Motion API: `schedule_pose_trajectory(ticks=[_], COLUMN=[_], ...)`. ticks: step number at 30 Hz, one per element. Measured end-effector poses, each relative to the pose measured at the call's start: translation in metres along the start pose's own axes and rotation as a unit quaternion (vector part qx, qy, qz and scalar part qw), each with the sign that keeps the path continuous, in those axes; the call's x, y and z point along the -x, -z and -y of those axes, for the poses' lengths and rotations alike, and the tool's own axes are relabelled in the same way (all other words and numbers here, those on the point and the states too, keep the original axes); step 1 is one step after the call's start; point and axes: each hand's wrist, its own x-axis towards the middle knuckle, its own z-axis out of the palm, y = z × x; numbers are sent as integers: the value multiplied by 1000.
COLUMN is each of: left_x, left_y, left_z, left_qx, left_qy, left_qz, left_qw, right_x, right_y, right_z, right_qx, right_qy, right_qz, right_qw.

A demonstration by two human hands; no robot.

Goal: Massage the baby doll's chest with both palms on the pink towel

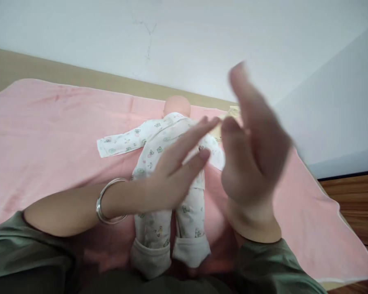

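Note:
A baby doll lies on a pink blanket, its head toward the wall and no facial features showing. It wears a white printed top and matching trousers with turned-up cuffs. Above the doll's body is my left hand, fingers stretched out and holding nothing. My right hand, partly blurred, is raised to the right of the doll with its palm slightly cupped, thumb apart from the fingers and nothing visible in it. My hands face each other, and between them they partly hide the doll's right-side sleeve.
A pale yellow cloth item lies behind my right hand, mostly hidden. The white wall rises behind the beige surface edge. Brown wood shows beyond the blanket at right. A silver bangle circles my left wrist.

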Motion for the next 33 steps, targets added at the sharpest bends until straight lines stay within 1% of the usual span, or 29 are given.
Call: schedule_pose_trajectory(ticks=[1, 2, 4, 5, 7, 8, 10, 12, 14, 18, 20, 23, 26, 27, 29, 31, 33], left_x=[-6, -13, -26, -32, -39, -42, -43, -41, -39, -38, -38, -36, -33, -32, -31, -30, -31], left_y=[1, 2, 4, 6, 8, 10, 12, 12, 11, 8, 8, 8, 9, 9, 10, 11, 12], left_z=[16, 35, 74, 92, 121, 132, 144, 147, 146, 143, 141, 139, 139, 139, 139, 140, 141], left_qx=[-24, -53, -109, -134, -175, -196, -222, -230, -229, -230, -231, -229, -227, -228, -230, -230, -229], left_qy=[29, 54, 98, 103, 94, 92, 95, 103, 108, 126, 135, 150, 154, 153, 153, 151, 146], left_qz=[-32, -63, -123, -152, -176, -181, -174, -162, -160, -173, -166, -157, -155, -154, -150, -148, -146], left_qw=[999, 995, 982, 974, 964, 959, 955, 954, 954, 949, 949, 949, 949, 949, 949, 950, 951], right_x=[-2, -4, -4, -3, 2, 5, 10, 14, 16, 18, 18, 15, 12, 12, 14, 21, 32], right_y=[-12, -27, -60, -77, -107, -119, -134, -139, -138, -133, -131, -127, -121, -119, -115, -112, -110], right_z=[-10, -20, -41, -51, -68, -74, -83, -86, -86, -92, -103, -125, -140, -140, -133, -117, -99], right_qx=[31, 69, 164, 207, 235, 239, 234, 220, 201, 152, 117, 70, 61, 70, 103, 135, 148], right_qy=[-18, -37, -64, -47, -21, -15, -21, -45, -65, -67, -59, -48, -52, -57, -73, -82, -67], right_qz=[21, 61, 115, 148, 210, 221, 227, 224, 225, 215, 216, 238, 260, 263, 258, 244, 235], right_qw=[999, 995, 978, 966, 949, 945, 945, 948, 951, 962, 967, 968, 962, 960, 958, 957, 958])
